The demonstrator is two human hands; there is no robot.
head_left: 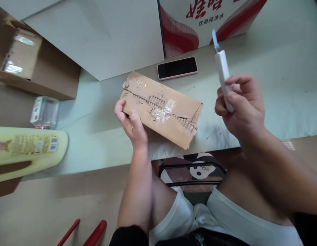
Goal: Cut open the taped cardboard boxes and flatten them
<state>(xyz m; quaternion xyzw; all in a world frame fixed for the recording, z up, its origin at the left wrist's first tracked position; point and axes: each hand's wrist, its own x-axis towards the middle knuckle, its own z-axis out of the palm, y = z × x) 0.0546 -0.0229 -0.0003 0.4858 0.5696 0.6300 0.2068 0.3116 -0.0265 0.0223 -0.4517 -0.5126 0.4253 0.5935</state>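
A small brown cardboard box [153, 118] with a torn seam and a patch of clear tape lies tilted across the table, its top toward me. My left hand [135, 128] grips its left end, thumb on the near side and fingers around the corner. To the right, raised above the tabletop, my right hand [241, 102] is closed around the white handle of a utility knife [223, 71]. The knife's blade points up and away, apart from the box.
A phone [177, 68] lies behind the box. Beyond it stand a white panel [109, 41] and a red-and-white water carton [179, 41]. At left are an open cardboard box [55, 68], a clear plastic container [45, 111] and a yellow bottle [53, 153]. The table's near edge runs above my lap.
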